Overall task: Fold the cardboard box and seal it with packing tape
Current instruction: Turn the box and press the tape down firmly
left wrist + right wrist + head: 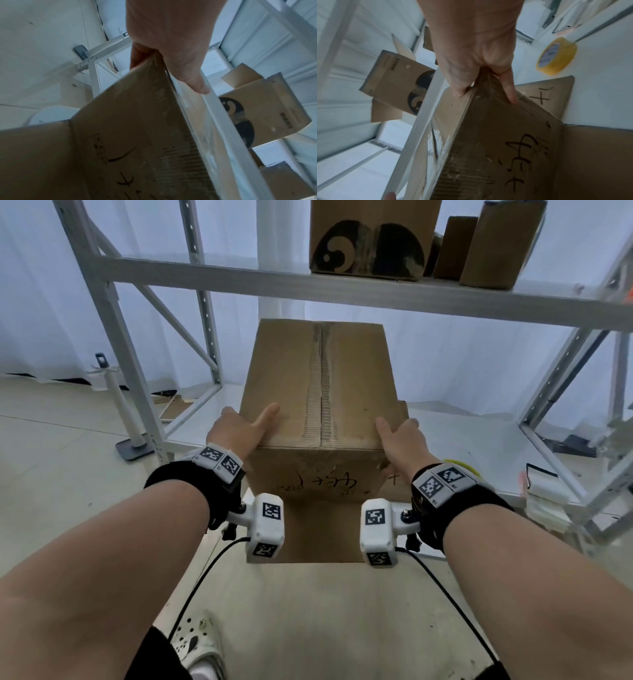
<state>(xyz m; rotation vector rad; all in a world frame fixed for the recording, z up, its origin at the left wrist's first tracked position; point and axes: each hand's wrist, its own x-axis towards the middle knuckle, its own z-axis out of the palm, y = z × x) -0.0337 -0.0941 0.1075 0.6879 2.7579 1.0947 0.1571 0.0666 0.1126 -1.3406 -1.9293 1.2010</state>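
A brown cardboard box stands on end over the lower white shelf, its top face closed along a rough middle seam. Black handwriting marks its near side, and a loose flap hangs down toward me. My left hand grips the near left top corner, thumb on top and fingers down the side. My right hand grips the near right corner the same way. The wrist views show each hand, left and right, pinching the box edge. A yellow tape roll lies on the shelf to the right.
The upper rack shelf crosses just above the box and carries several cardboard boxes. A white pole stand rises from the floor at left. White packets lie at the shelf's right end. My shoe is below.
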